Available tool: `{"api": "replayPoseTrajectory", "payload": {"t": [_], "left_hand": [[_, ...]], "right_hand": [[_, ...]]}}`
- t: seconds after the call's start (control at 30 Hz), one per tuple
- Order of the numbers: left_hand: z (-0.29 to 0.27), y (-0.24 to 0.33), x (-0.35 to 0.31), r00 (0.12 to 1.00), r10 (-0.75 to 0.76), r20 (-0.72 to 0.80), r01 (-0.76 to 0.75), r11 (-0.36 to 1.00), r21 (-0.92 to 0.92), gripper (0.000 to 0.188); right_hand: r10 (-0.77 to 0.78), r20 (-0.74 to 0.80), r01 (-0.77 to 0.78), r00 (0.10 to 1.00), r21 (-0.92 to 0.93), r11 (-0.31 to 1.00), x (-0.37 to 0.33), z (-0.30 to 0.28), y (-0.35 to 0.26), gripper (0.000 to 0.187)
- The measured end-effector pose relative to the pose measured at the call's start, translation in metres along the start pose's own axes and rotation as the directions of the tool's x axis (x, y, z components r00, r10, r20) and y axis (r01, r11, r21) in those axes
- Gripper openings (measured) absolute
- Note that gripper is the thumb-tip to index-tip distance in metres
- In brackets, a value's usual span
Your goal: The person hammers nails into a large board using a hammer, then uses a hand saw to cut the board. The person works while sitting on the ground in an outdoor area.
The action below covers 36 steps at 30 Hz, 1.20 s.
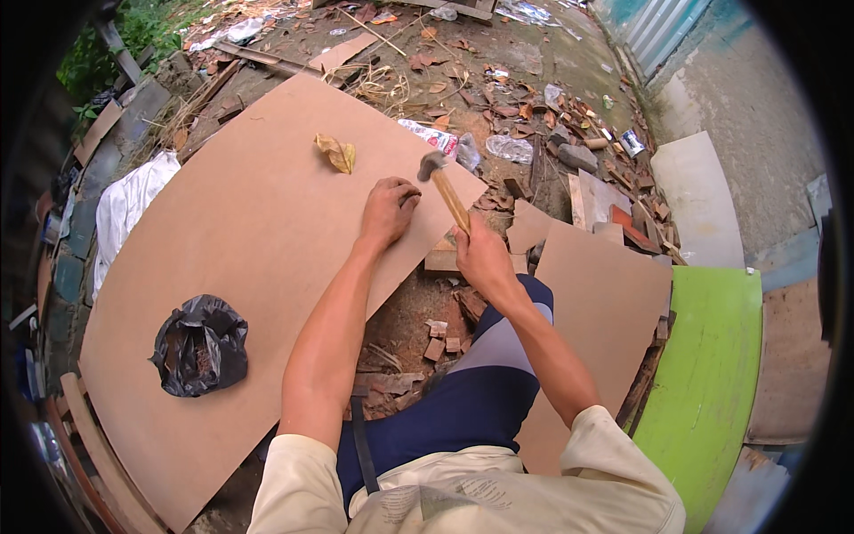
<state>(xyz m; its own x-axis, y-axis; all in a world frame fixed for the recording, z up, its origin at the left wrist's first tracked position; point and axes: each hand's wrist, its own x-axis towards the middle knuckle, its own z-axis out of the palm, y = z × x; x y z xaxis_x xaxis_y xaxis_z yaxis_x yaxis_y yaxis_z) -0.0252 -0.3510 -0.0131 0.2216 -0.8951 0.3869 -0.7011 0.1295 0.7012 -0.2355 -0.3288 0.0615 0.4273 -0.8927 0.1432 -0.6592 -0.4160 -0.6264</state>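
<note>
On the left board (249,222), a bag (203,347) is placed near, a leaf (336,153) far. Over its far right corner, a hammer (451,198) is held. The right board (596,303) is followed rightward by a panel (703,383).

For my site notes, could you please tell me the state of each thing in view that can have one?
Large brown flat board: laid out, uncovered in most places
Wooden-handled hammer with grey metal head: gripped in bare right hand
Bare left hand: fingers curled
Black plastic bag: open-topped, crinkled
Dry yellow-brown leaf: curled
White cloth: crumpled
</note>
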Motion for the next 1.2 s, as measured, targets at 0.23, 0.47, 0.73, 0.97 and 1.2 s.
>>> {"api": "replayPoseTrajectory", "payload": {"t": [0.23,0.47,0.73,0.97,1.2], "left_hand": [[0.000,0.000,0.001,1.000,0.008,0.020,-0.008,1.000,-0.013,0.015],[-0.011,-0.009,-0.005,0.999,0.006,0.033,-0.006,1.000,-0.009,0.018],[-0.009,0.006,-0.036,0.996,0.010,-0.092,0.030,0.907,0.419,0.025],[-0.007,0.002,-0.041,0.992,-0.018,-0.126,0.074,0.888,0.453,0.025],[-0.010,0.006,-0.038,0.991,-0.027,-0.131,0.083,0.893,0.442,0.025]], "right_hand": [[-0.002,-0.049,0.003,0.999,0.009,1.000,-0.002,0.002,0.001,0.027],[0.054,0.036,-0.054,0.998,-0.021,0.998,0.003,-0.009,-0.012,0.028],[0.007,0.034,-0.005,0.999,-0.075,0.997,0.001,-0.002,0.006,0.026],[-0.063,-0.191,0.093,0.980,0.157,0.983,0.003,-0.020,-0.031,0.027],[0.045,0.078,-0.039,0.996,-0.075,0.996,0.000,-0.006,-0.009,0.026]]}}
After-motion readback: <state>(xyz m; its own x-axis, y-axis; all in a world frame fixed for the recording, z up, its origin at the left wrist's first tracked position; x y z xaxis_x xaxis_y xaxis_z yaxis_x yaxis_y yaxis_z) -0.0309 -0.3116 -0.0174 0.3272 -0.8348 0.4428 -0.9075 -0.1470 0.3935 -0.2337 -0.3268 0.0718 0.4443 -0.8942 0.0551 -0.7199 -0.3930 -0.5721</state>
